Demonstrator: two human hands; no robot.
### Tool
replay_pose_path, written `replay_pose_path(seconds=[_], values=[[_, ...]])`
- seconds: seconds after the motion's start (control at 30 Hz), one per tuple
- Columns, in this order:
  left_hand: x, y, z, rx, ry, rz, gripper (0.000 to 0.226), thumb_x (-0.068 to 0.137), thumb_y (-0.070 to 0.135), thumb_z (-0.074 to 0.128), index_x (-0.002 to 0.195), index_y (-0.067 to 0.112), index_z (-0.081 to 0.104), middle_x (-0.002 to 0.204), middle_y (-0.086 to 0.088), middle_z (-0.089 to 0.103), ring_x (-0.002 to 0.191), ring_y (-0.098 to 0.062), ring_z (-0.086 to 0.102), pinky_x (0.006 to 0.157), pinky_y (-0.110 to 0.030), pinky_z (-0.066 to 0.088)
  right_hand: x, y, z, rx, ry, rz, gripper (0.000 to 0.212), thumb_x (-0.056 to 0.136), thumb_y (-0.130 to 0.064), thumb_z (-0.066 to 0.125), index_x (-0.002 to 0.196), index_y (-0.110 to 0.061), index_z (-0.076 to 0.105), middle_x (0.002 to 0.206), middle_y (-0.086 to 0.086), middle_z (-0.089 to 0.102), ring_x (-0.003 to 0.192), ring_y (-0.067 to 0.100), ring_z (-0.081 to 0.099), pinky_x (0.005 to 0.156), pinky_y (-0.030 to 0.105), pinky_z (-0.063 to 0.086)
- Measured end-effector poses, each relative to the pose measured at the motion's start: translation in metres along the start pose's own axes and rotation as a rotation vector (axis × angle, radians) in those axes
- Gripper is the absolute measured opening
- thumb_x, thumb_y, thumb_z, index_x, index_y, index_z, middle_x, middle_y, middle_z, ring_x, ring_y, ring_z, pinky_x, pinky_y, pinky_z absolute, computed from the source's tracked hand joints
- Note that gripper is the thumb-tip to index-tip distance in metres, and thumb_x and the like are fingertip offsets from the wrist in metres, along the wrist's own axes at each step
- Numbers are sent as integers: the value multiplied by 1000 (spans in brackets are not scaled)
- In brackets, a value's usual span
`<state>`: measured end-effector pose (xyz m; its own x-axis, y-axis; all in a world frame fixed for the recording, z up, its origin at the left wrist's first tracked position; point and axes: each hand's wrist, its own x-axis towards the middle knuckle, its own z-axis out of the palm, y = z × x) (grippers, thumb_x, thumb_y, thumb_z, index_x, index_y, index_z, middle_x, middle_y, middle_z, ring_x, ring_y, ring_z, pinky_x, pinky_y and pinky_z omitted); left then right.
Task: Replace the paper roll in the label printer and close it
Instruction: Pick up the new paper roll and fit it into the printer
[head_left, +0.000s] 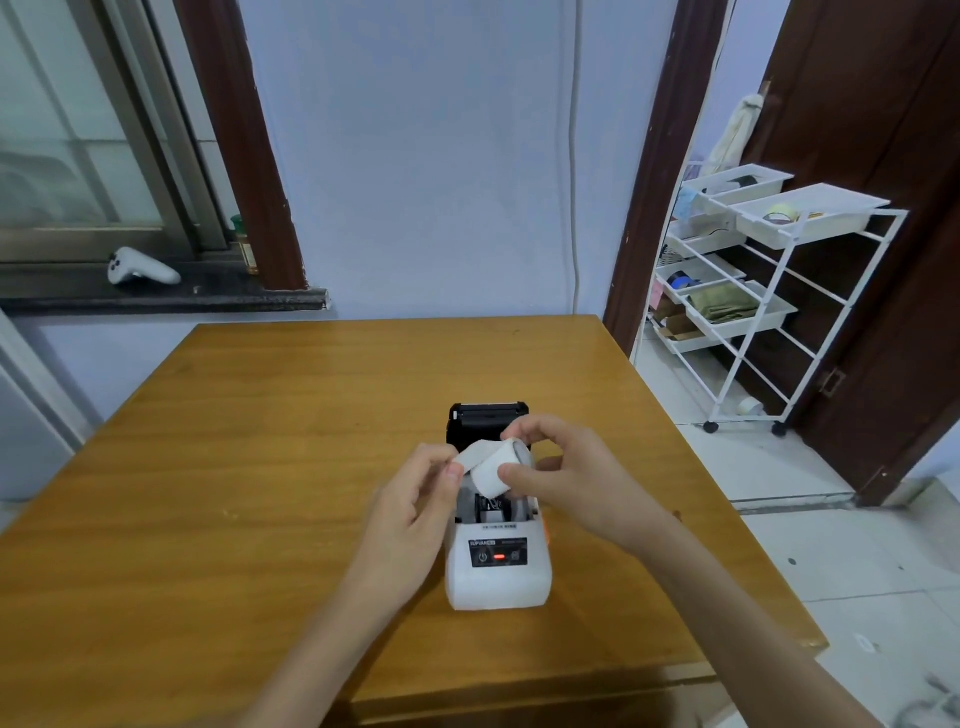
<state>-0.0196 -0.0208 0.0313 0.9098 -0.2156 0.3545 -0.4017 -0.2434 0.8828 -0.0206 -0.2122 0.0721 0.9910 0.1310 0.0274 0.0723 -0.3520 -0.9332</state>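
A small white label printer (496, 571) stands on the wooden table (260, 441), its black lid (487, 418) swung open toward the far side. A red light glows on its front panel. Just above the open paper bay I hold a white paper roll (496, 470). My right hand (561, 478) grips the roll by its sides with thumb and fingers. My left hand (415, 514) pinches the loose end of the paper strip, pulled out to the left of the roll. The inside of the bay is partly hidden by the roll and my fingers.
A white wire trolley (753, 291) with trays of odds and ends stands at the right by a dark wooden door. A white game controller (140, 267) lies on the window sill at the left. A white cable runs down the wall behind the table.
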Motion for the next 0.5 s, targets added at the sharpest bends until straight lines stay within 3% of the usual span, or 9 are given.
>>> replay_pose_path(seconds=[0.1,0.23,0.33,0.5], values=[[3,0,-3,-4,2,-4,13,100,41,48,95,42,60,82,-8,70,74,-33,62,64,-50,49,5,3,0,-54,1,-8,25,82,-14,73,103,-23,64,110,0,63,86,29,73,79,53,58],[5,-1,-6,3,12,-11,14,95,41,46,94,42,60,80,-3,71,69,-31,60,57,-37,43,11,8,-3,-20,-31,-12,33,84,-12,74,114,-24,65,111,-1,66,97,18,70,84,35,59],[4,-6,-8,15,15,-19,14,98,42,47,94,41,60,78,-4,71,67,-32,59,55,-38,42,12,15,-2,-133,-41,-48,37,85,-16,73,120,-26,64,115,-9,69,106,5,64,84,22,50],[4,-8,-3,21,-2,-40,13,95,41,47,94,39,60,77,-4,71,69,-29,62,58,-39,46,8,21,1,-193,-50,-76,39,89,-17,67,127,-27,64,110,-6,71,100,10,66,92,36,54]])
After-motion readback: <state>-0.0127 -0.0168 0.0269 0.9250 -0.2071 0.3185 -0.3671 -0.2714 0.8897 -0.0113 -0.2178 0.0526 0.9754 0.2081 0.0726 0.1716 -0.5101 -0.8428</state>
